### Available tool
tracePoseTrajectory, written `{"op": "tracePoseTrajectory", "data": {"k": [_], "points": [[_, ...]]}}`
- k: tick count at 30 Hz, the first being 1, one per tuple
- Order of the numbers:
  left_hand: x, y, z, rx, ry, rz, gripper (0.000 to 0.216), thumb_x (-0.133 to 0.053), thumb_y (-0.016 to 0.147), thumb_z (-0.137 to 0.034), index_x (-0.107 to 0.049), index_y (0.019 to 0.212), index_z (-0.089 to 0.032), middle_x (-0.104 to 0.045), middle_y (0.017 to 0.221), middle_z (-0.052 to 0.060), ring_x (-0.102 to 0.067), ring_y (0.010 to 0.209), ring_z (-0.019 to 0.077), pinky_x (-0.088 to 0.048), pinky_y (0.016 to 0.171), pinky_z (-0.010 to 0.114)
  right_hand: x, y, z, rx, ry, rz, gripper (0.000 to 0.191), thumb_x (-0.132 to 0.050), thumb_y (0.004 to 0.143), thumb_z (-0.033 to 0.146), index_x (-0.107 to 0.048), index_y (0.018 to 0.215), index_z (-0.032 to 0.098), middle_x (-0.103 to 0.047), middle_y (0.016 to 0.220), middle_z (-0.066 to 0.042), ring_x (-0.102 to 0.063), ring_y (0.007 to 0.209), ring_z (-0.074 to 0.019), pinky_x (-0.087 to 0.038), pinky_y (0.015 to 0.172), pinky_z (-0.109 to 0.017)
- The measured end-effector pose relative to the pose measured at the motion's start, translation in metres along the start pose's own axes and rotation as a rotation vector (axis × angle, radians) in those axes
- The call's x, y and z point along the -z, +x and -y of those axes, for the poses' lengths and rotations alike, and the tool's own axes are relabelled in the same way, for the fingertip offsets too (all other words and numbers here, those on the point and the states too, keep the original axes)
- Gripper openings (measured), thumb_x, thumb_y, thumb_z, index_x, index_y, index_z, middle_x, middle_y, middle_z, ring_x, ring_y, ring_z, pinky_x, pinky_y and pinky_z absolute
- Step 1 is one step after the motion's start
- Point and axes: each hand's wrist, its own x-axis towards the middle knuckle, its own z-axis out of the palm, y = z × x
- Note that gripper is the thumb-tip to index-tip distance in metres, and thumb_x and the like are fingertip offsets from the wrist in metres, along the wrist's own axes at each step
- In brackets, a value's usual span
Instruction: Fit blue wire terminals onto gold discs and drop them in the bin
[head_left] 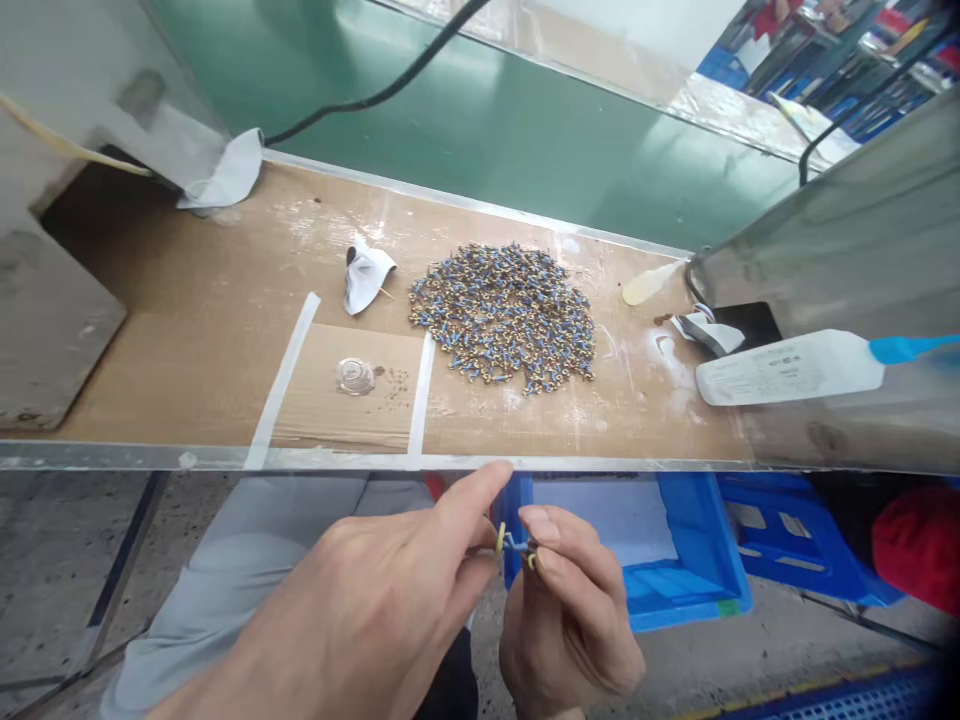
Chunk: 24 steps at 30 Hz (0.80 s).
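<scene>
A small blue piece with brass-coloured ring ends (513,543) is held between my two hands, just in front of the bench's edge. My left hand (397,590) is closed, its fingertips at the ring on the left end; part of its grip is hidden behind the thumb side. Pinched between thumb and fingers of my right hand (570,600) is the other end of the same piece. On the bench beyond lies a wide pile of similar blue and brass pieces (510,315).
Below the bench's metal edge (600,464) is a blue bin (720,590). A white bottle with a blue tip (791,368) lies at the right, near a smaller yellowish bottle (649,284). Crumpled white paper (366,280) and a taped cardboard patch (345,420) are left of the pile.
</scene>
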Motion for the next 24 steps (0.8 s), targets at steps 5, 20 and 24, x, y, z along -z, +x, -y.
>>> {"op": "tracePoseTrajectory", "data": {"k": [5, 20, 24], "points": [[-0.003, 0.013, -0.004, 0.008, 0.021, 0.012, 0.009, -0.063, 0.112, -0.025, -0.064, 0.12, -0.03, -0.086, 0.096, -0.005, -0.084, 0.074, 0.0212, -0.053, 0.057, 0.033, 0.008, 0.004, -0.007, -0.047, 0.028, -0.042, 0.033, -0.072, 0.104, -0.001, -0.084, 0.12, 0.025, -0.083, 0.112, -0.004, -0.082, 0.097, -0.0221, -0.073, 0.081, -0.044], [-0.007, 0.034, -0.01, 0.092, -0.018, 0.118, 0.019, -0.069, 0.109, -0.024, -0.066, 0.091, -0.026, -0.074, 0.079, -0.007, -0.071, 0.065, 0.0163, -0.046, 0.059, 0.029, 0.017, 0.007, -0.018, -0.167, 0.104, 0.035, 0.039, -0.069, 0.101, -0.005, -0.084, 0.121, 0.024, -0.082, 0.115, -0.005, -0.081, 0.105, -0.0232, -0.071, 0.089, -0.044], [-0.014, 0.03, -0.001, 0.114, -0.039, 0.116, 0.013, -0.077, 0.102, -0.024, -0.07, 0.092, -0.027, -0.077, 0.081, -0.009, -0.073, 0.064, 0.0143, -0.048, 0.059, 0.025, 0.02, 0.006, -0.011, -0.283, 0.129, 0.071, 0.038, -0.07, 0.103, -0.001, -0.083, 0.121, 0.03, -0.082, 0.114, -0.002, -0.081, 0.104, -0.0209, -0.07, 0.091, -0.041]]}}
